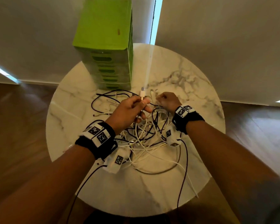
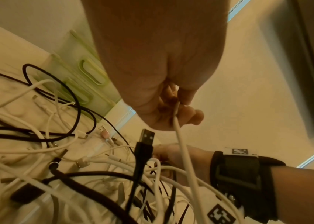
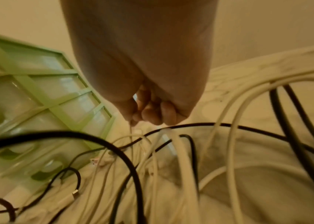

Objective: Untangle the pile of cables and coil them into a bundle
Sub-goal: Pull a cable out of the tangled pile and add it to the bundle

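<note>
A tangled pile of white and black cables [image 1: 145, 139] lies in the middle of the round marble table [image 1: 189, 73]. Above the pile's far side, my left hand [image 1: 132, 110] grips a white USB cable [image 1: 142, 94] just below its plug, which points up. In the left wrist view the same white cable [image 2: 182, 151] runs down from my curled left hand [image 2: 171, 109] into the pile, beside an upright black USB plug [image 2: 146, 137]. To its right, my right hand [image 1: 167, 101] is curled and pinches a thin white cable [image 3: 131, 136] between the fingertips [image 3: 148, 115].
A tall green drawer unit [image 1: 103, 46] stands at the table's back left, close behind the cables. Black cables [image 1: 183, 167] hang over the front edge from the wrist cameras. Wooden floor surrounds the table, with a wall behind it.
</note>
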The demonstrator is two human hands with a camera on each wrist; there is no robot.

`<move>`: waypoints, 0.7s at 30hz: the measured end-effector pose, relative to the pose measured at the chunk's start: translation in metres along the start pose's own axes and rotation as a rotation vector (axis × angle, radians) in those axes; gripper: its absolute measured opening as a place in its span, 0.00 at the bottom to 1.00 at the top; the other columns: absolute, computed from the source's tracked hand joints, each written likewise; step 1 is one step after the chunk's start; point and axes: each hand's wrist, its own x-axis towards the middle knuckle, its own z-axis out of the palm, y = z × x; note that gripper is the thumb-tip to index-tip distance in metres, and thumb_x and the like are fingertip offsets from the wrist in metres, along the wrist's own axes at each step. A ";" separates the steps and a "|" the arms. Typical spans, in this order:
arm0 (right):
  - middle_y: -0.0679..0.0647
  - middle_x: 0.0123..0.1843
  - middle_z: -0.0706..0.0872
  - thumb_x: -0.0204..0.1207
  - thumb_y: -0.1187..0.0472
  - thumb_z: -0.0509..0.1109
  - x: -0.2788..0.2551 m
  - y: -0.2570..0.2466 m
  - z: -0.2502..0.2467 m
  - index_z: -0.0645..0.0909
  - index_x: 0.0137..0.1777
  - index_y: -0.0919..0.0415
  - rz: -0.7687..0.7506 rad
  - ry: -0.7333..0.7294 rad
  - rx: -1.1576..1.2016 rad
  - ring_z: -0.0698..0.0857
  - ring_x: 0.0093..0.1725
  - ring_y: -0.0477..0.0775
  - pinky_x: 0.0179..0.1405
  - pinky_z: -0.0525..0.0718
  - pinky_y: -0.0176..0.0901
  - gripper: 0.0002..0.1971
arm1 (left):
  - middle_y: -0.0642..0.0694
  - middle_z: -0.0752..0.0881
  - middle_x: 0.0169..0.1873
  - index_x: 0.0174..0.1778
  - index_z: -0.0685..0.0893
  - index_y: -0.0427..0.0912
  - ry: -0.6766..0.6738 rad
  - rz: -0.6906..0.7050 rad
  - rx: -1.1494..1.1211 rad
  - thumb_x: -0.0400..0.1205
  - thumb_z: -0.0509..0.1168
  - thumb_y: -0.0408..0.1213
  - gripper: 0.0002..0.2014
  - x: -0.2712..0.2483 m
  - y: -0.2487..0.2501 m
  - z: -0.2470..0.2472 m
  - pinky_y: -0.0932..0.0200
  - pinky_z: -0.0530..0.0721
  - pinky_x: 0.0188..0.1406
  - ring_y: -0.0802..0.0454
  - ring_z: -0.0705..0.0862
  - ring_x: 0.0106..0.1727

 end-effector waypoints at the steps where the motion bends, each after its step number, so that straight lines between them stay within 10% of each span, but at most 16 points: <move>1: 0.55 0.48 0.87 0.85 0.54 0.68 -0.002 -0.003 -0.005 0.83 0.48 0.59 -0.045 0.039 0.093 0.83 0.50 0.56 0.51 0.78 0.47 0.09 | 0.46 0.93 0.44 0.61 0.84 0.37 0.002 0.002 -0.006 0.89 0.62 0.44 0.14 0.000 0.001 -0.001 0.61 0.80 0.30 0.54 0.84 0.35; 6: 0.58 0.49 0.91 0.90 0.58 0.60 -0.031 -0.053 -0.069 0.73 0.50 0.54 -0.285 0.156 0.675 0.89 0.50 0.55 0.51 0.84 0.34 0.06 | 0.39 0.93 0.47 0.61 0.82 0.33 -0.005 0.004 -0.052 0.92 0.57 0.42 0.15 -0.004 -0.002 -0.006 0.60 0.77 0.32 0.54 0.82 0.34; 8: 0.56 0.41 0.89 0.91 0.57 0.59 -0.052 -0.078 -0.101 0.71 0.54 0.55 -0.401 0.157 0.784 0.89 0.46 0.58 0.53 0.86 0.45 0.04 | 0.39 0.92 0.45 0.60 0.81 0.34 0.005 0.017 -0.102 0.93 0.54 0.42 0.16 -0.007 -0.002 -0.005 0.61 0.73 0.29 0.55 0.79 0.31; 13: 0.53 0.34 0.78 0.90 0.57 0.62 -0.114 -0.099 -0.111 0.75 0.56 0.57 -0.598 0.063 0.423 0.77 0.32 0.49 0.35 0.79 0.45 0.05 | 0.49 0.87 0.44 0.53 0.84 0.44 0.100 0.089 -0.229 0.92 0.57 0.42 0.12 -0.020 0.012 0.002 0.63 0.68 0.30 0.56 0.73 0.34; 21: 0.48 0.33 0.85 0.87 0.53 0.68 -0.171 -0.084 -0.046 0.84 0.55 0.55 -0.664 0.092 0.100 0.79 0.29 0.43 0.33 0.76 0.33 0.07 | 0.53 0.77 0.39 0.57 0.80 0.49 0.068 0.249 -0.212 0.90 0.61 0.46 0.07 -0.060 0.031 0.014 0.64 0.74 0.37 0.59 0.74 0.38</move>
